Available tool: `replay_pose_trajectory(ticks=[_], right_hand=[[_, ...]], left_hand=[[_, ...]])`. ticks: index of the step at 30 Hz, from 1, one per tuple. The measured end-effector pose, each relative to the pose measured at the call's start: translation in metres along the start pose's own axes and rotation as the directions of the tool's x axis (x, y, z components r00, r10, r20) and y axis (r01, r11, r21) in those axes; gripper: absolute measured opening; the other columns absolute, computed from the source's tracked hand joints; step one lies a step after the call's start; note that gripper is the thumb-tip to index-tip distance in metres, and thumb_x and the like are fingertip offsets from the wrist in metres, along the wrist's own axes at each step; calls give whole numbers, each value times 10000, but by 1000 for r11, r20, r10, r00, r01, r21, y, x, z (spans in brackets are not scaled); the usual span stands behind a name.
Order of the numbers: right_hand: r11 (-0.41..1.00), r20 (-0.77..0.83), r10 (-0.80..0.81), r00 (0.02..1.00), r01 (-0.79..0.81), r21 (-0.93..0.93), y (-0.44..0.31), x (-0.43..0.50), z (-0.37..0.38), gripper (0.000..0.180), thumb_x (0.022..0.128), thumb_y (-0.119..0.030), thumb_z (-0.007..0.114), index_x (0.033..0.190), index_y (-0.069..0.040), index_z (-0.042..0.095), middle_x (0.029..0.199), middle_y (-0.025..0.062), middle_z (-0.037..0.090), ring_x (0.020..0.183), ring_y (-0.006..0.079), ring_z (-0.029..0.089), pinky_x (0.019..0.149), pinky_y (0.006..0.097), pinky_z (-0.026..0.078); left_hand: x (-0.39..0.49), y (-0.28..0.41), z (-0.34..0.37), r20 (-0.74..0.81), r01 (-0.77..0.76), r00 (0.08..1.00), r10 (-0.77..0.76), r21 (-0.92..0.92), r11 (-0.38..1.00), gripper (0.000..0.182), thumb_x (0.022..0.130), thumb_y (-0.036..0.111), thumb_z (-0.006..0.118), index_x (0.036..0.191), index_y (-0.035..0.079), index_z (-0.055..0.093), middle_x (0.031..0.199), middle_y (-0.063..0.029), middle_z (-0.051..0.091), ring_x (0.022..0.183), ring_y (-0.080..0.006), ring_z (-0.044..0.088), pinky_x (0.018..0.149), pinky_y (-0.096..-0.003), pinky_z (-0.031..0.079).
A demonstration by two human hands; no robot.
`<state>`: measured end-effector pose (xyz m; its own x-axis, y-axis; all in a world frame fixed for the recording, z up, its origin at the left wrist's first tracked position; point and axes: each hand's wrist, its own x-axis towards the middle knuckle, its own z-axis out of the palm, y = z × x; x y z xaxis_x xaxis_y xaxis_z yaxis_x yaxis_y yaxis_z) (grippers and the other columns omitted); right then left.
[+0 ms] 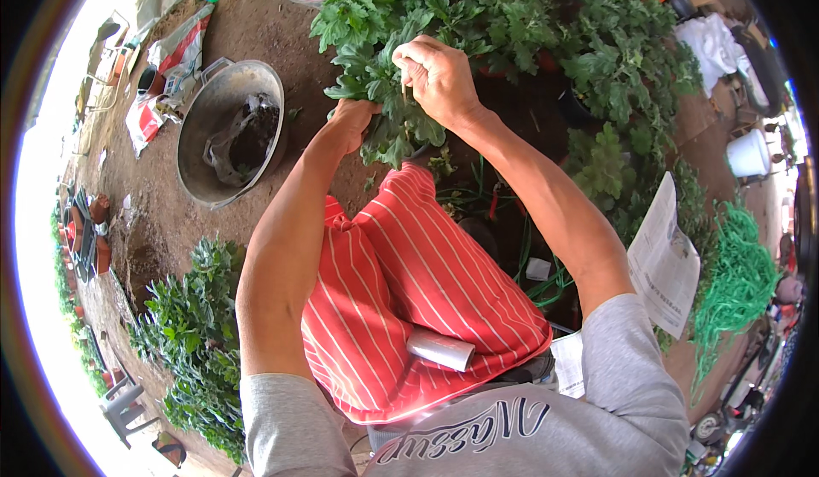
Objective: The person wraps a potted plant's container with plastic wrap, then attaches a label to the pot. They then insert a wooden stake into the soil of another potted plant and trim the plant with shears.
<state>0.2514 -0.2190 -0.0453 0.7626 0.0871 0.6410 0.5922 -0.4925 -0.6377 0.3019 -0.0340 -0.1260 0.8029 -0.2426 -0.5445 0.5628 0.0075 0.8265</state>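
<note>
A leafy green plant, probably a chrysanthemum [384,93], stands before my knees. My left hand [353,124] grips it low on its left side, with the fingertips hidden by leaves. Above its right side, my right hand [438,79] is closed in a fist around a thin pale stick [404,93], which points down into the foliage. Beneath the plant, only a dark bit of pot rim shows. A red apron with white stripes [409,253] covers my lap, and a silvery roll [440,349] lies on it.
To the left, a metal basin [192,150] holds dark soil and plastic. More leafy plants stand ahead [531,16] and at the lower left [198,342]. On the right are a newspaper sheet [665,259] and a heap of green plastic twine [736,285]. A white bucket [748,154] lies beyond.
</note>
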Motion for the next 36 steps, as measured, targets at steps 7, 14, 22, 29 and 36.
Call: replay_pose_trajectory(ticks=[7, 14, 22, 29, 36], right_hand=[[1000, 8, 3, 1000, -3, 3, 3, -2, 4, 82, 1014, -11, 600, 993, 24, 671, 840, 93, 641, 665, 190, 695, 614, 303, 547], [999, 15, 32, 999, -33, 31, 5, -9, 1, 77, 1003, 20, 593, 982, 30, 667, 833, 96, 642, 660, 195, 701, 606, 309, 553], [1000, 19, -1, 1000, 2, -24, 7, -11, 5, 77, 995, 32, 591, 971, 25, 663, 822, 101, 643, 661, 202, 713, 614, 307, 560], [998, 18, 54, 998, -55, 11, 13, -19, 1, 87, 1003, 19, 582, 958, 20, 658, 825, 89, 649, 671, 185, 719, 612, 303, 560], [996, 61, 87, 994, -89, 27, 9, -24, 2, 87, 992, 25, 581, 959, 25, 662, 833, 92, 658, 672, 182, 718, 621, 295, 563]], left_hand=[[14, -8, -5, -74, -2, 997, 1, -8, 1000, 259, 932, -12, 643, 1188, 24, 650, 1008, -128, 739, 827, -285, 758, 725, -476, 655], [26, -15, -14, -133, 34, 991, -17, 128, 991, 229, 943, 28, 656, 1172, 24, 651, 989, -116, 717, 813, -282, 731, 727, -479, 628], [27, -15, -22, -87, 63, 995, -49, 164, 984, 172, 937, 67, 688, 1105, 49, 659, 931, -79, 675, 757, -231, 667, 679, -412, 556], [9, -5, -11, -111, 55, 993, -33, 199, 978, 158, 930, 105, 719, 1081, 77, 680, 960, -68, 680, 782, -208, 652, 679, -406, 514], [9, -5, -11, -77, 93, 994, -81, 168, 981, 188, 942, 106, 725, 1124, 105, 676, 985, -41, 687, 851, -201, 659, 716, -394, 507]])
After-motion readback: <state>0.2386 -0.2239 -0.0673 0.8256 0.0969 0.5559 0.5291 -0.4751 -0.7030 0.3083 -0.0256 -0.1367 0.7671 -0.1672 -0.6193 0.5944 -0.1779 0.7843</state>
